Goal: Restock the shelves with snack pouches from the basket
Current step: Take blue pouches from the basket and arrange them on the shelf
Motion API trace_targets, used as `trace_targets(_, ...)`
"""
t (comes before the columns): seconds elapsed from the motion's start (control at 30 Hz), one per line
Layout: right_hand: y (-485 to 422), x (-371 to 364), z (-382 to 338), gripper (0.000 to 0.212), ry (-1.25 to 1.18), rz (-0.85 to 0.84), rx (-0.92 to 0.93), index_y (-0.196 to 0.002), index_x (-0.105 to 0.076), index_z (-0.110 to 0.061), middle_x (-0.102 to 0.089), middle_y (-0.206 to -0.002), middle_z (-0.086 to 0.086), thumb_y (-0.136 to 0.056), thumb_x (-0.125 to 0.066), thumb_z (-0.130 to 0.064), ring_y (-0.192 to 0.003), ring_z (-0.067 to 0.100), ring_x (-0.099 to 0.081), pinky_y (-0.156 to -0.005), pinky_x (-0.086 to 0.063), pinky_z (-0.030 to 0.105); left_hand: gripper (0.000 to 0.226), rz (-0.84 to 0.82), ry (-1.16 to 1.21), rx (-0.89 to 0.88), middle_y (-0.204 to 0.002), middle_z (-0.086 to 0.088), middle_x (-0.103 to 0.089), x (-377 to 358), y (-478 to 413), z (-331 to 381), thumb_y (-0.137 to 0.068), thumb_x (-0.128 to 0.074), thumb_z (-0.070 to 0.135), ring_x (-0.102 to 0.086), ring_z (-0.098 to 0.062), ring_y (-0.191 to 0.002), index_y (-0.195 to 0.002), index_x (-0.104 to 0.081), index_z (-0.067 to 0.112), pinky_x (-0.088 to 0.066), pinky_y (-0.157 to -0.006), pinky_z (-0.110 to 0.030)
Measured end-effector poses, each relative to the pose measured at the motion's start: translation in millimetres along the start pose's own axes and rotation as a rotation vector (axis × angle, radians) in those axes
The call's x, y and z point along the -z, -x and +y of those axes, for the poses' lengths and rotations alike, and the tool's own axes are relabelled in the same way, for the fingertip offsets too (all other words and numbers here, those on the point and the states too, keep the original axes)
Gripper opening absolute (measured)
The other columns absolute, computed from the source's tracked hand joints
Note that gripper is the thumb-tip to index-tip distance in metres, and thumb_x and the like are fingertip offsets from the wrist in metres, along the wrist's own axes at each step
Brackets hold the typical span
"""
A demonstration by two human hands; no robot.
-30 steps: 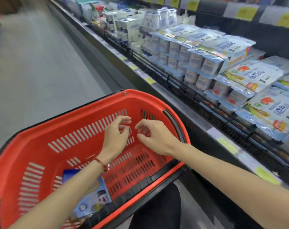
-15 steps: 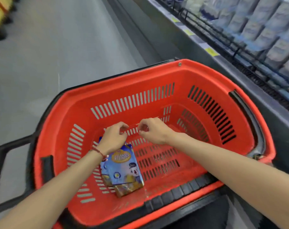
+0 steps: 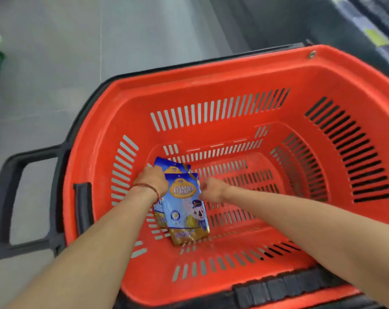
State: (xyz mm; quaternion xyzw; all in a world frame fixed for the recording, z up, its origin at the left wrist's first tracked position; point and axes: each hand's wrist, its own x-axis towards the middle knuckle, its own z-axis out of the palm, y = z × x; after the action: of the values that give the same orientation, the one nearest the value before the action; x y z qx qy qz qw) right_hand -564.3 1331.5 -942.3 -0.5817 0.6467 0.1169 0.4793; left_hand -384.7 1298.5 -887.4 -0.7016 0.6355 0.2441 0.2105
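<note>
Two blue and gold snack pouches lie stacked on the floor of the red basket (image 3: 211,70). The top snack pouch (image 3: 185,210) faces up, and the lower pouch (image 3: 166,163) pokes out behind it. My left hand (image 3: 152,177), with a red cord on the wrist, sits on the top pouch's upper left corner, its fingers curled over the edge. My right hand (image 3: 212,189) has curled fingers that pinch the same pouch's upper right edge. Both forearms reach down into the basket.
The basket has a black pull handle (image 3: 5,197) at the left and a black grip (image 3: 284,288) on its near rim. Grey floor lies behind it. The dark shelf base with a yellow price tag (image 3: 376,36) shows at the top right.
My view has tilted down from the shelf into the basket. Both hands dropped from mid-air to the basket floor and closed on the top pouch.
</note>
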Motion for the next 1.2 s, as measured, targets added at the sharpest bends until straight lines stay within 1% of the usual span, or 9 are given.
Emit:
trace_targets(0.13,-24,-29,8,0.044,0.043,-0.088,0.006,-0.135,-0.052,-0.005,-0.062,-0.131,0.012,-0.099,-0.063,-0.028,-0.115,0.032,-0.063,-0.091,-0.055,0.037,0.032,-0.051,0.050,0.062,-0.128,-0.023,-0.055,-18,-9,0,-0.094,-0.048,0.010,-0.061,-0.034,-0.107,-0.124,-0.053,-0.002,-0.048,-0.075,-0.031)
trace_targets(0.4,-48,-44,8,0.071,-0.060,-0.179,-0.041,-0.146,-0.035,-0.007,-0.056,-0.138,0.012,-0.093,-0.071,-0.038,-0.122,0.032,-0.060,-0.102,-0.051,0.040,0.083,0.009,0.351,0.189,-0.129,-0.029,-0.053,-42,-19,-30,-0.085,-0.060,0.004,-0.055,-0.042,-0.117,-0.146,-0.004,-0.006,-0.048,-0.090,-0.040)
trace_targets(0.47,-57,-55,16,0.056,-0.132,-0.197,-0.050,-0.130,-0.054,-0.008,-0.066,-0.118,0.006,-0.088,-0.077,-0.038,-0.106,0.025,-0.066,-0.092,-0.055,0.035,0.077,0.060,0.407,0.164,-0.118,-0.029,-0.059,-49,-23,-33,-0.081,-0.063,0.004,-0.060,-0.042,-0.107,-0.139,-0.012,-0.001,-0.051,-0.089,-0.045)
trace_targets(0.53,-61,-65,23,0.019,-0.203,-0.212,-0.043,-0.089,-0.061,-0.011,-0.064,-0.087,0.001,-0.089,-0.076,-0.023,-0.082,0.018,-0.063,-0.075,-0.053,0.028,0.065,0.111,0.465,0.132,-0.103,-0.026,-0.064,-56,-26,-33,-0.078,-0.063,0.001,-0.064,-0.041,-0.095,-0.127,-0.021,0.003,-0.054,-0.082,-0.049)
trace_targets(0.6,-62,-67,27,0.023,-0.273,-0.202,-0.058,-0.075,-0.055,-0.016,-0.060,-0.078,-0.002,-0.088,-0.075,-0.019,-0.078,0.017,-0.059,-0.069,-0.051,0.027,0.060,0.164,0.500,0.100,-0.094,-0.023,-0.064,-60,-24,-30,-0.077,-0.064,-0.003,-0.064,-0.041,-0.087,-0.121,-0.025,0.005,-0.053,-0.076,-0.050)
trace_targets(0.73,-64,-58,28,0.036,-0.389,-0.206,-0.073,-0.112,-0.064,-0.008,-0.069,-0.110,0.004,-0.087,-0.081,-0.028,-0.106,0.022,-0.065,-0.086,-0.053,0.029,0.058,0.245,0.563,0.088,-0.089,-0.020,-0.063,-69,-18,-26,-0.078,-0.062,-0.009,-0.063,-0.038,-0.083,-0.125,-0.030,0.005,-0.052,-0.070,-0.048)
trace_targets(0.87,-65,-57,29,0.051,-0.385,-0.228,-0.092,-0.119,-0.062,-0.008,-0.069,-0.118,0.007,-0.082,-0.085,-0.035,-0.111,0.025,-0.066,-0.099,-0.055,0.040,0.035,0.214,0.546,0.094,-0.102,-0.018,-0.068,-69,-19,-26,-0.081,-0.064,0.001,-0.063,-0.039,-0.097,-0.115,-0.055,0.003,-0.051,-0.077,-0.039)
trace_targets(1.03,-115,-82,65,0.108,-0.488,-0.273,-0.066,-0.127,-0.056,-0.022,-0.066,-0.126,-0.001,-0.034,-0.086,-0.068,-0.115,0.025,-0.065,-0.097,-0.056,0.048,0.039,0.053,0.599,0.031,-0.116,-0.011,-0.064,-72,-20,-23,-0.093,-0.054,0.004,-0.061,-0.035,-0.106,-0.130,-0.050,0.013,-0.050,-0.090,-0.039)
trace_targets(1.2,-64,-48,34,0.071,-0.644,-0.227,-0.051,-0.130,-0.058,-0.015,-0.069,-0.124,0.001,-0.070,-0.092,-0.031,-0.114,0.022,-0.066,-0.104,-0.053,0.042,0.036,0.006,0.857,0.090,-0.106,-0.004,-0.065,-80,-21,-27,-0.091,-0.047,0.011,-0.066,-0.029,-0.094,-0.118,-0.046,0.034,-0.056,-0.082,-0.051)
